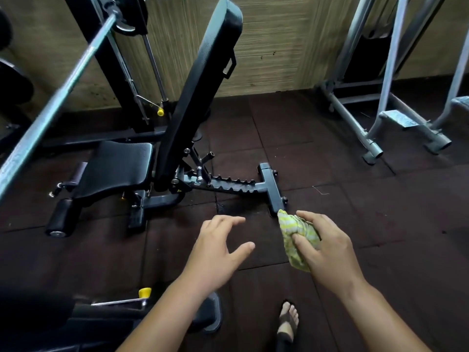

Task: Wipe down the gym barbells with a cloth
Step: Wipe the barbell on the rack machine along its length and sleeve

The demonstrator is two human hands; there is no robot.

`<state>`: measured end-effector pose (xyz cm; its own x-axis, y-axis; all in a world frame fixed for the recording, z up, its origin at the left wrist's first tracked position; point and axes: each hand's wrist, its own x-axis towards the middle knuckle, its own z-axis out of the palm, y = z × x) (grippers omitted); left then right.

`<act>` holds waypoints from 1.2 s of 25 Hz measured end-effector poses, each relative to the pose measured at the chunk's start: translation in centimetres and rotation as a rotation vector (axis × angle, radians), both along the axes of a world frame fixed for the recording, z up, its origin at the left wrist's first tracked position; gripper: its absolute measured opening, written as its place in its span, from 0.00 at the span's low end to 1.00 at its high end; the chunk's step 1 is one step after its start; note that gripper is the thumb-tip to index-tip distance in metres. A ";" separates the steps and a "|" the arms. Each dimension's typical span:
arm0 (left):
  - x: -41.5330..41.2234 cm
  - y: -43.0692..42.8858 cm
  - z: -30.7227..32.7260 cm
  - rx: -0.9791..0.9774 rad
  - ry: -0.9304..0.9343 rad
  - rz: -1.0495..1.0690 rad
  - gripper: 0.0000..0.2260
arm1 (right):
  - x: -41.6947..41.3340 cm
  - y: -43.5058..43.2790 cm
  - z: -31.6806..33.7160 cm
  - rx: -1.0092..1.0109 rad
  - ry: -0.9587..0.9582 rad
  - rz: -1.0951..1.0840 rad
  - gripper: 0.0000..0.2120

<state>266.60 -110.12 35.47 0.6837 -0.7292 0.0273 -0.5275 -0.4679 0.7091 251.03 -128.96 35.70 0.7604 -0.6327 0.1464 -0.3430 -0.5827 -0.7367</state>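
I am holding a crumpled yellow-and-white striped cloth (299, 237) in my right hand (327, 247); that grip is clamping on it, thumb pressing into the front of the bundle and fingers wrapping over its top, so the cloth is sticking out to the left of and below my palm. My left hand (218, 250) is hovering just beside it with its grip apart, fingers spreading and touching nothing. Both hands are hanging above the dark rubber tile floor (355, 212), near its front middle.

The long steel barbell (58, 92) is lying well apart from the cloth, running diagonally from the upper left toward the left edge of the view, blurred, and resting high on a black rack (101, 47). Neither hand is touching it.

Between the hands and the bar, a black padded adjustable bench (198, 85) is standing on the floor with its backrest tilting steeply up; the rear foot of its frame is sitting just beyond the cloth. A grey metal frame (380, 110) is standing near the floor's far right corner by the wall. My sandalled foot (288, 321) is showing at the bottom edge.
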 end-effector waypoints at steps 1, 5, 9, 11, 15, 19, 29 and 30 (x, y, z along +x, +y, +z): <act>0.5 -1.4 -0.1 0.003 -0.009 0.010 0.21 | 0.7 -1.6 -0.2 0.003 -0.002 0.012 0.21; 1.8 -7.4 0.2 0.005 -0.008 0.074 0.21 | 3.3 -8.7 -0.2 0.017 0.014 0.064 0.21; 2.3 -12.7 0.8 0.006 -0.011 0.119 0.22 | 4.8 -14.9 0.1 0.003 0.007 0.096 0.21; 2.6 -14.7 0.9 0.005 -0.019 0.135 0.22 | 5.5 -17.2 0.2 0.007 -0.002 0.107 0.21; 3.6 -16.7 1.0 0.022 -0.040 0.177 0.22 | 6.9 -20.0 0.0 0.022 -0.017 0.131 0.21; 5.2 -17.7 0.7 0.028 -0.050 0.204 0.22 | 8.8 -21.5 -0.3 0.029 -0.023 0.155 0.20; 12.5 -19.5 -0.4 0.023 -0.012 0.233 0.21 | 16.6 -23.4 -1.3 0.033 0.017 0.190 0.20; 13.7 -19.4 -0.5 0.025 -0.007 0.234 0.21 | 18.0 -23.3 -1.4 0.032 0.020 0.191 0.20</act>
